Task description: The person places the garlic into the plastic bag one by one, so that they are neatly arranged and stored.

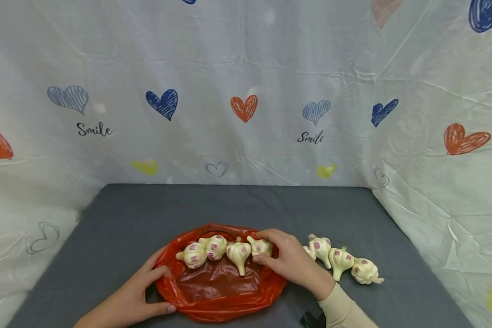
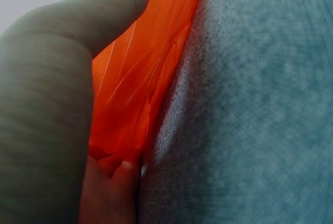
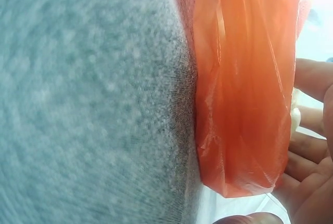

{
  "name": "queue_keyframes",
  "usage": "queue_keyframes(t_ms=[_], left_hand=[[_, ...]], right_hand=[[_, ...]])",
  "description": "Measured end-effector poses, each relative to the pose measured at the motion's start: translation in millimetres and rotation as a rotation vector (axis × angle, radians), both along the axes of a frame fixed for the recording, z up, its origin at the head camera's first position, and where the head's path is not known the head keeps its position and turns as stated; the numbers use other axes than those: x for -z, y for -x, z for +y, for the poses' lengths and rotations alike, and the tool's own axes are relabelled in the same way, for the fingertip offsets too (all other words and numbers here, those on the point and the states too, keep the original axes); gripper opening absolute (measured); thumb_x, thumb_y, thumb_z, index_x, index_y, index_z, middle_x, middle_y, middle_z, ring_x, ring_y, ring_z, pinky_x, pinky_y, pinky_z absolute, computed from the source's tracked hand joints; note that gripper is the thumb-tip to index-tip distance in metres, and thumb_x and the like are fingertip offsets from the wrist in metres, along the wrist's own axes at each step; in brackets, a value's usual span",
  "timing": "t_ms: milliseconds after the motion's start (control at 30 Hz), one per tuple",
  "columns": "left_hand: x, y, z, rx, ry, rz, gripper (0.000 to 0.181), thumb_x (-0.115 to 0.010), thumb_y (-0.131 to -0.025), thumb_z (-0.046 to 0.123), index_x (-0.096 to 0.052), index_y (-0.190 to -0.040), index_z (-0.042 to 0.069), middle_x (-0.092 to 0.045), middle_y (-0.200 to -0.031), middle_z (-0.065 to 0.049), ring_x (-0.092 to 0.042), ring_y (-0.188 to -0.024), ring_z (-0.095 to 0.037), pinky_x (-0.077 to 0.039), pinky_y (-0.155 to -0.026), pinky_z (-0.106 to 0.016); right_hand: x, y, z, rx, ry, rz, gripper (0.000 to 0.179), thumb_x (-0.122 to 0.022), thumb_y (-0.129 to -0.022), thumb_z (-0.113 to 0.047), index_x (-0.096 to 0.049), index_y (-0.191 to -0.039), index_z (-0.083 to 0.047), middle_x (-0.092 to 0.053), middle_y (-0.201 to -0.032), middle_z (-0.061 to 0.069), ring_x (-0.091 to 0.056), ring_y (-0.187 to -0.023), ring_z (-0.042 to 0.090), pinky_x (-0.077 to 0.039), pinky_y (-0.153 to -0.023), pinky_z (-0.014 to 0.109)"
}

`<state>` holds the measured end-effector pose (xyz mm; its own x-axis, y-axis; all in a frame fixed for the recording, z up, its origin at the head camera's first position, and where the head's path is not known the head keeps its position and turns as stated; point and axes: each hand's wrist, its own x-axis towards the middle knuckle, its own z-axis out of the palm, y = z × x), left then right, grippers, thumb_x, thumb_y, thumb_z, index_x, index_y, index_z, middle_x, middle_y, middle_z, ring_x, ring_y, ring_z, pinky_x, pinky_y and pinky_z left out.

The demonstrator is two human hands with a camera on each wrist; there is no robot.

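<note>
A red plastic bag (image 1: 221,312) lies spread open on the grey cloth, its rim rolled outward. Inside, three garlic bulbs (image 1: 238,254) with purple marks rest along the far side. My left hand (image 1: 133,291) holds the bag's left side, thumb low at the front and fingers at the rim; the left wrist view has the thumb (image 2: 104,13) over the red plastic. At the bag's right end, my right hand (image 1: 297,262) pinches another garlic bulb (image 1: 260,246) between thumb and fingers, just inside the rim. That bulb is mostly hidden in the right wrist view.
Several more garlic bulbs (image 1: 341,260) lie in a row on the grey cloth (image 1: 238,202) to the right of the bag, one partly behind my right hand. A white curtain (image 1: 270,150) printed with hearts hangs behind and at both sides.
</note>
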<state>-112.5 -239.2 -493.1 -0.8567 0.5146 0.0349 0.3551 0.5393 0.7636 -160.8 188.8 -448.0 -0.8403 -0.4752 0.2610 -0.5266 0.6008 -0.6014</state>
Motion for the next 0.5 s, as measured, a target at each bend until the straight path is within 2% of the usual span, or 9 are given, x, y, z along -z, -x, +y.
queue_keyframes(t_ms=[300,500], left_hand=[[1.4,0.5,-0.6,0.005,-0.014,-0.001,0.032,-0.089,-0.092,0.047,-0.067,-0.114,0.040,-0.015,-0.177,-0.024,-0.026,-0.154,-0.063,-0.052,-0.105,-0.039],[0.5,0.5,0.3,0.006,-0.006,0.025,0.032,-0.090,-0.092,0.047,-0.066,-0.113,0.040,-0.018,-0.176,-0.025,-0.029,-0.153,-0.062,-0.053,-0.105,-0.039]], right_hand=[[-1.6,-0.3,0.4,0.003,-0.010,-0.008,0.051,-0.085,-0.099,-0.040,-0.070,-0.141,-0.014,-0.070,-0.138,-0.003,-0.068,-0.126,0.018,-0.057,-0.104,0.048],[-1.6,-0.3,0.8,0.001,-0.009,-0.013,0.051,-0.085,-0.099,-0.039,-0.070,-0.141,-0.014,-0.070,-0.139,-0.002,-0.067,-0.126,0.018,-0.057,-0.103,0.048]])
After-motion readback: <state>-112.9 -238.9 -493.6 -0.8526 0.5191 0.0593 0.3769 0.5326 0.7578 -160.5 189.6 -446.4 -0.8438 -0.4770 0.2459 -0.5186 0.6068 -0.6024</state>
